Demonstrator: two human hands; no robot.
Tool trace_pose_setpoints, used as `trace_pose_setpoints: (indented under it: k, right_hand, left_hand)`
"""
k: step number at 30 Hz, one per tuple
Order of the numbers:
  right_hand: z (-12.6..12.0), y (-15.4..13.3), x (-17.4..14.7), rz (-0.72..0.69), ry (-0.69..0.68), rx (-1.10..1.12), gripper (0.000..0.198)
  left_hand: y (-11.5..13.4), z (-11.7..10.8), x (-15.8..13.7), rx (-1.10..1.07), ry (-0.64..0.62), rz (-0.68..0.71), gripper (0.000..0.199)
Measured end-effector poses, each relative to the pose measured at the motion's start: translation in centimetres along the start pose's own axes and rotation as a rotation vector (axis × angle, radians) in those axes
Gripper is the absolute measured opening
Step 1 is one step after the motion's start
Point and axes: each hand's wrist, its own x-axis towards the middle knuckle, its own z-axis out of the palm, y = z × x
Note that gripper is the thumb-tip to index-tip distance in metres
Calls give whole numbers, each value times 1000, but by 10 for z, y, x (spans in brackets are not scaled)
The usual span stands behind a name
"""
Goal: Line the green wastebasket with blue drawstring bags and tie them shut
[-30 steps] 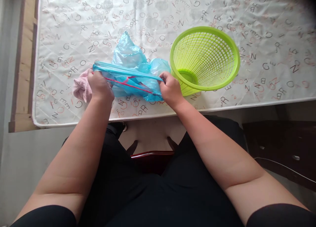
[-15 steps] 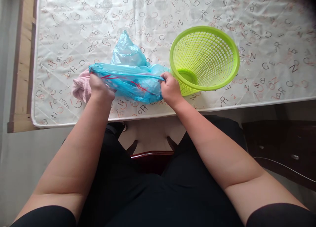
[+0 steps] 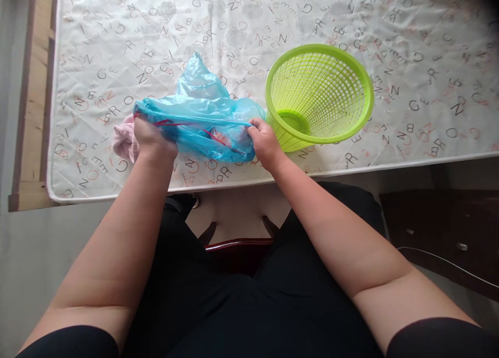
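A thin blue plastic bag (image 3: 202,85) with a red drawstring (image 3: 213,137) is stretched between my two hands, its mouth edge pulled taut. My left hand (image 3: 153,138), a little blurred, is closed on the bag's left end. The bag's right end is pinched in my right hand (image 3: 265,142), thumb on top. Left of my left hand, partly hidden behind it, lies a crumpled pink cloth (image 3: 123,140). A green mesh plastic basket (image 3: 322,93) stands tilted in view just right of my right hand, with its inside showing.
The surface is a white mattress (image 3: 405,103) printed with letters, its piped front edge close to my lap. A wooden frame (image 3: 33,140) runs along the left. A dark brown piece of furniture (image 3: 432,217) with a white cord (image 3: 440,257) is at the lower right.
My left hand has moved slightly left, drawing the bag's mouth edge tighter. My right hand keeps its pinch. The whole view has shifted a little.
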Motion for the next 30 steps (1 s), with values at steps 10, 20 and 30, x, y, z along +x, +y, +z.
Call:
trace_pose_setpoints:
  k: [10,20,30]
  right_hand:
    - [-1,1,-3,-12,-89,-49,71]
    - [-6,-15,-18,-298,163,-363,58]
    - [12,-37,-51,-574,-305,-529,38]
  left_hand:
    - [-5,22,-31,-76,-293,-45,33]
    - [-26,15,-11,-58,-139,-37,20]
    - [-19,29,-30,-60,-356,-35,29]
